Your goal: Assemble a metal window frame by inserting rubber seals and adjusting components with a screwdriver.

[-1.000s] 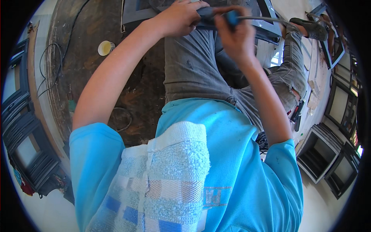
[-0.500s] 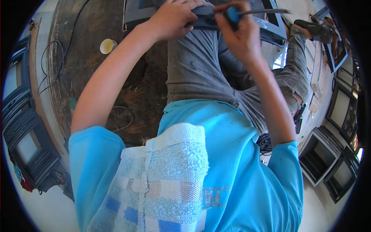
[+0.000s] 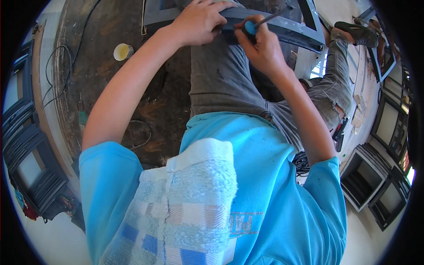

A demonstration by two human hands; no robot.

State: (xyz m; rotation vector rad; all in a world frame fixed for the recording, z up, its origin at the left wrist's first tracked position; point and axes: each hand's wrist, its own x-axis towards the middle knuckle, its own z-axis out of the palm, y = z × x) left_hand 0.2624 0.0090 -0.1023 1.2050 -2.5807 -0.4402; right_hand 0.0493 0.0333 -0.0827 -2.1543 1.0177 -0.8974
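Note:
A dark grey frame (image 3: 291, 28) lies across my thighs at the top of the view. My left hand (image 3: 201, 22) bends over its near bar, index finger stretched along it and the other fingers curled at the edge. Just to the right, my right hand (image 3: 265, 51) is closed around a screwdriver (image 3: 250, 28) with a blue and black handle. Its metal shaft points up and to the right, away from me, over the frame. Whatever lies beneath my left fingers is hidden.
A small round cup (image 3: 123, 52) stands on the stained dark board (image 3: 154, 110) at my left, near a loose black cable (image 3: 70, 66). More dark frames are stacked at the left (image 3: 37, 176) and right (image 3: 364, 176). My bent right leg (image 3: 331, 97) stretches out at right.
My right hand has shifted left and slightly toward me, closer to my left hand. The screwdriver's shaft has swung from pointing right to pointing up and right. My left hand barely moved.

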